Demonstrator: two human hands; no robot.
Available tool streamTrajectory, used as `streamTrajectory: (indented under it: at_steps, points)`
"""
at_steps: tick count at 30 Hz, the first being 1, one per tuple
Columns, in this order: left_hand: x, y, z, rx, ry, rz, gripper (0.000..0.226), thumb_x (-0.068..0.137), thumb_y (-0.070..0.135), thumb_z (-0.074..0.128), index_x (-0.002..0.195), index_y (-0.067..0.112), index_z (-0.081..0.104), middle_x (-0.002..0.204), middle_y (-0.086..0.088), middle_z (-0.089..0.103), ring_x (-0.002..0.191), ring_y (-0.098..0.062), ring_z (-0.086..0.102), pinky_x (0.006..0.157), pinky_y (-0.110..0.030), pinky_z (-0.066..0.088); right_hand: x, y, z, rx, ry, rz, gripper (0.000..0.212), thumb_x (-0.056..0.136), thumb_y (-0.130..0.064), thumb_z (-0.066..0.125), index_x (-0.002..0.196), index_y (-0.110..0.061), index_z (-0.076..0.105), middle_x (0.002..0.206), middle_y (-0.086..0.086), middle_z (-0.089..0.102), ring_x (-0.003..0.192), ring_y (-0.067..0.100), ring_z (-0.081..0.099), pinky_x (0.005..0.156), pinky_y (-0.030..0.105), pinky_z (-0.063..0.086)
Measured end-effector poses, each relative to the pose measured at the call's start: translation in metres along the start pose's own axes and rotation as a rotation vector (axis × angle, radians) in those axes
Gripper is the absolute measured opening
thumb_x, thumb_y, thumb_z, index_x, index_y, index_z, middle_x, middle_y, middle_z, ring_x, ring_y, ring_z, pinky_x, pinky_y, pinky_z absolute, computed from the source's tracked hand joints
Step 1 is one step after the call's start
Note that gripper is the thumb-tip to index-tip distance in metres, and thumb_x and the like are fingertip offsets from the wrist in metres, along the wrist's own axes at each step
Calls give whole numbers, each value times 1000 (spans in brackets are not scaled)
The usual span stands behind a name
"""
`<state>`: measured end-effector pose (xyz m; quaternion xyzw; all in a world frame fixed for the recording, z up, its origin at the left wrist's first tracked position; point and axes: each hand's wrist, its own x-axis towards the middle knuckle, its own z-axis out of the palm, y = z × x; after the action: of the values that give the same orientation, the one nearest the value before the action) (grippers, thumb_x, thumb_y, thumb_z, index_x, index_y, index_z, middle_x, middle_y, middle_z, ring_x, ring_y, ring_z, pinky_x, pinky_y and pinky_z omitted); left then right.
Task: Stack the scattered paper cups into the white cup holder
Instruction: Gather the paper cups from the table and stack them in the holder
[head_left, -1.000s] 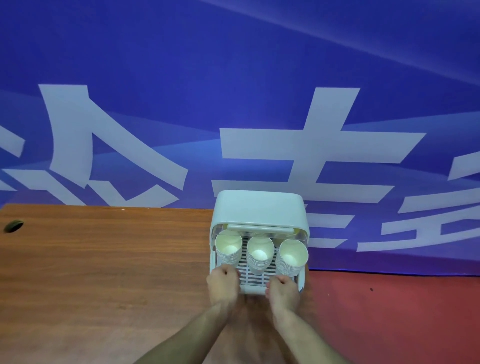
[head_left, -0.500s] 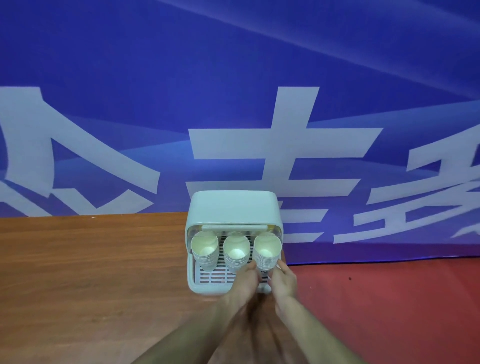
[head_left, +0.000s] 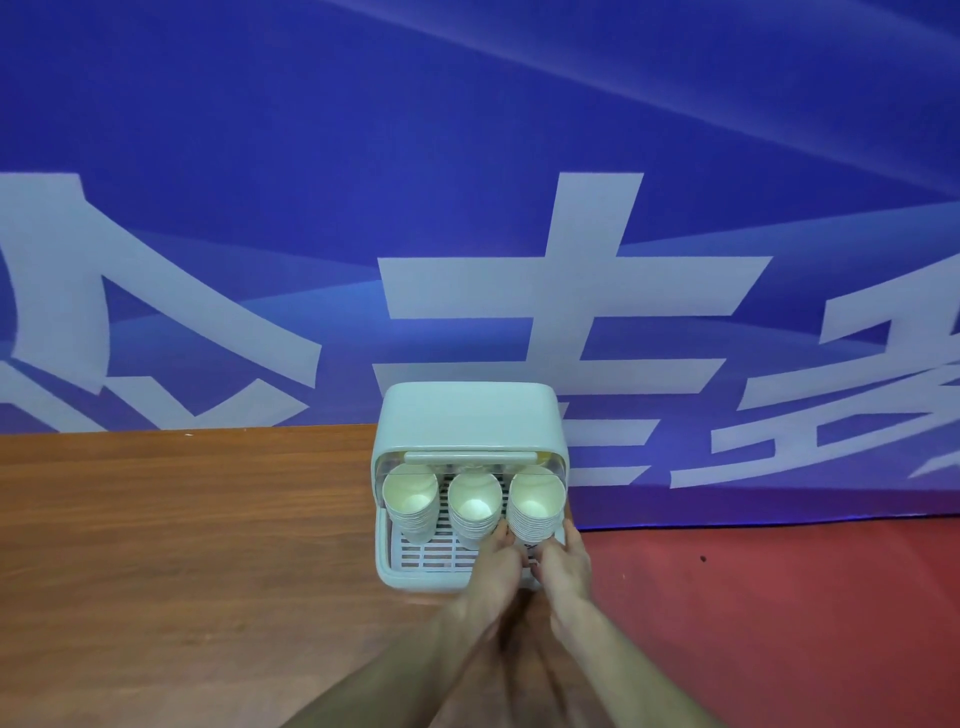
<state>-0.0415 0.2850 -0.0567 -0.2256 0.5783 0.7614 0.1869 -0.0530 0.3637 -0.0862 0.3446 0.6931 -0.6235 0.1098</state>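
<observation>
Now the holder sits at the tabletop's right edge with three cup stacks inside: left stack, middle stack, right stack. Both hands, left and right, grip the right stack's base.

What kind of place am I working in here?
Probably an event or exhibition hall, not a home: a big blue printed banner behind the wooden table, red carpet-like floor, and a white cup holder stocked with paper cups.
</observation>
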Motion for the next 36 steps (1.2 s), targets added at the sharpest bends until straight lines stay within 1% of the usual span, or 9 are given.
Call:
streamTrajectory:
  at_steps: [3, 7, 15, 18, 21, 26, 31, 33, 36]
  points:
    - [3, -2, 1, 7, 8, -9, 57, 80, -17, 33, 116, 16, 62, 94, -12, 72, 72, -16, 65, 49, -20, 46, 1, 1, -1, 40, -17, -7, 60, 78, -5, 53, 129, -37, 58, 102, 7, 72, 91, 29, 66, 90, 50, 53]
    - [10, -7, -1, -31, -8, -15, 51, 84, -15, 36, 117, 15, 62, 92, -15, 70, 79, -26, 63, 62, -29, 51, 2, 1, -2, 170, -57, 26, 53, 79, 3, 54, 113, -37, 61, 88, 10, 74, 70, 24, 64, 74, 43, 56]
    - [16, -14, -6, 17, -36, -14, 48, 81, -7, 42, 116, 17, 65, 101, -14, 73, 90, -30, 70, 68, -35, 55, 2, 6, 0, 126, -64, 0, 50, 84, -6, 61, 119, -41, 55, 92, 0, 75, 87, 25, 71, 82, 49, 58]
    - [15, -23, -11, 87, 98, -30, 24, 82, 0, 51, 91, 4, 73, 93, -23, 72, 96, -43, 67, 85, -51, 56, 1, 8, 3, 121, 62, 72, 38, 86, -1, 57, 119, -19, 56, 101, 18, 70, 90, 37, 68, 86, 53, 54]
    - [15, -23, -21, 238, 362, -94, 19, 78, 8, 54, 70, 3, 69, 77, -22, 71, 82, -40, 69, 81, -54, 55, -9, 10, 9, 190, 28, 150, 20, 84, 12, 50, 91, 0, 64, 78, 22, 68, 70, 35, 66, 73, 47, 57]
    - [9, -1, -44, 130, 559, -208, 18, 85, 11, 50, 95, 1, 61, 95, -23, 70, 89, -40, 68, 83, -50, 56, -25, 4, 27, 139, -197, 119, 25, 88, 12, 47, 82, -2, 67, 72, 12, 64, 70, 28, 62, 70, 39, 51]
    - [-2, 7, -49, 8, 444, -200, 47, 89, 3, 38, 133, 13, 50, 81, -18, 71, 74, -38, 70, 66, -52, 59, -24, -2, 32, 141, -349, 164, 38, 82, 17, 34, 107, 6, 61, 89, 22, 65, 67, 29, 65, 65, 40, 49]
    - [-4, 7, -49, -7, 402, -172, 53, 88, 0, 37, 135, 16, 52, 84, -13, 72, 76, -37, 71, 66, -53, 58, -22, -3, 32, 138, -397, 161, 44, 82, 15, 36, 111, -2, 64, 100, 21, 69, 74, 29, 63, 69, 41, 49]
    - [-6, 5, -48, 2, 374, -149, 59, 85, -2, 38, 133, 26, 58, 86, -10, 74, 74, -30, 71, 60, -44, 59, -24, -6, 32, 101, -468, 143, 51, 80, 15, 36, 106, -14, 69, 96, 6, 74, 73, 23, 63, 63, 36, 50]
